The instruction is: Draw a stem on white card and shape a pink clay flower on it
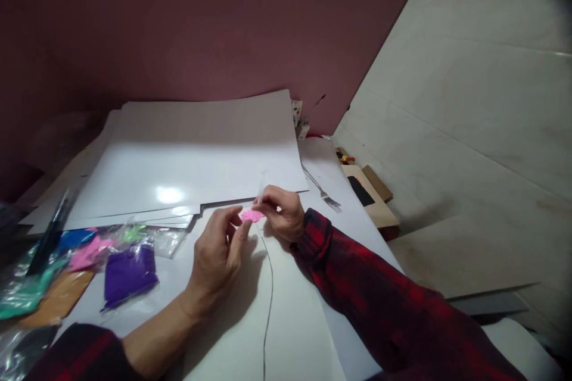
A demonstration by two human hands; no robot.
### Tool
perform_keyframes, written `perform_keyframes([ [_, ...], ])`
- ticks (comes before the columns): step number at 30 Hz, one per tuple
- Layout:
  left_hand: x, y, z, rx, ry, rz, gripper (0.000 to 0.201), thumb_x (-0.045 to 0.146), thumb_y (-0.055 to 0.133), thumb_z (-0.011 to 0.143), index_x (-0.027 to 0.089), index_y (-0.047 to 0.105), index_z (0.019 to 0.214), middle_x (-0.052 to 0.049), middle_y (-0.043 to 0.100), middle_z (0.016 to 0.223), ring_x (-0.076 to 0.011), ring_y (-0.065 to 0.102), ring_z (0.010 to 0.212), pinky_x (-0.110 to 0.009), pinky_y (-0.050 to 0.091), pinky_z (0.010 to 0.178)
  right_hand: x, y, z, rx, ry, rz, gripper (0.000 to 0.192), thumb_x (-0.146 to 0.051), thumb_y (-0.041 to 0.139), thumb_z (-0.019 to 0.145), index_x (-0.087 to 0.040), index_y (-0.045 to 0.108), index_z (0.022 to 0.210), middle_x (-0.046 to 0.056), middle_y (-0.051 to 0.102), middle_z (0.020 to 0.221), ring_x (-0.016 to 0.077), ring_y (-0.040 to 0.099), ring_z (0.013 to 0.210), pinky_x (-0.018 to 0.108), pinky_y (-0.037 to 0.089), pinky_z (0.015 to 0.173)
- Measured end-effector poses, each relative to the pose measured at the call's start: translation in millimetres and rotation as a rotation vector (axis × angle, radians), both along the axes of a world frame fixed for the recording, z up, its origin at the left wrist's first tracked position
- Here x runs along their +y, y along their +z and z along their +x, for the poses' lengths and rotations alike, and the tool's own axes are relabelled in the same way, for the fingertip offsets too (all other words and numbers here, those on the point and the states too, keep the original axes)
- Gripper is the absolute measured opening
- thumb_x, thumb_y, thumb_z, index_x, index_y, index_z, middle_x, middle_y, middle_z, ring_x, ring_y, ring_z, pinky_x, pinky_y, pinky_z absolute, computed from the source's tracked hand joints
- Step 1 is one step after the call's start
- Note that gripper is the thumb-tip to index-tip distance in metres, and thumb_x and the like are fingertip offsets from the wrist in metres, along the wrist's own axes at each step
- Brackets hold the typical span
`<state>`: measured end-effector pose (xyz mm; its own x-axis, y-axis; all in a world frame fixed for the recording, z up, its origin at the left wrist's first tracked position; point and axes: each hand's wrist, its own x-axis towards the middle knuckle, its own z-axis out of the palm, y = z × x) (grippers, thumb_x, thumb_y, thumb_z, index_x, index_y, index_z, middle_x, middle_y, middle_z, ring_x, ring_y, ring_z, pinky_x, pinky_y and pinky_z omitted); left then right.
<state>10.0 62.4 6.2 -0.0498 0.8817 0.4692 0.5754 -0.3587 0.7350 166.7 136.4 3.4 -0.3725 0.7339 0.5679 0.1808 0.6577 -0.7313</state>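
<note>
While the right hand (282,212) pinches the right end of the pink clay piece (251,216), the left hand (218,245), thumb and forefinger narrowly apart, meets its left edge, firmness unclear. Both hands angle inward above the white paper (304,333) and its black line (271,286)

- A stack of large, glossy white rectangular boards (210,143) lies along the far edge of the white tabletop (357,220).
- A silver metal fork (329,198) rests near its right edge, tines toward that edge.
- A squarish purple packet in clear plastic (129,274) lies toward its left side.
- A tan cardboard piece with a black patch (379,209) sits beyond the right edge.
</note>
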Motion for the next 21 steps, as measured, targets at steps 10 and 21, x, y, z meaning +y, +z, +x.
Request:
perform_keyframes([
  [10, 5, 7.4, -7, -0.328, 0.006, 0.153, 0.003, 0.018, 0.062, 0.086, 0.02, 0.064, 0.088, 0.004, 0.058, 0.065, -0.0087, 0.051, 0.052, -0.023, 0.042, 0.05, 9, 2.2, 13, 0.039, -0.214, -0.167, 0.03, -0.045, 0.062, 0.084, -0.019, 0.06, 0.069, 0.0, 0.057, 0.06, 0.0106, 0.049, 0.051, 0.025, 0.044, 0.05],
  [21, 17, 3.9, -14, -0.166, 0.158, -0.093, 0.016, 0.034, 0.062, 0.084, 0.019, 0.06, 0.08, 0.003, 0.061, 0.062, -0.0115, 0.055, 0.053, -0.023, 0.044, 0.052, 24, -4.8, 10, 0.225, -0.25, -0.579, 0.03, -0.038, 0.064, 0.08, -0.016, 0.056, 0.061, -0.006, 0.049, 0.046, 0.0058, 0.041, 0.04, 0.019, 0.038, 0.04],
])
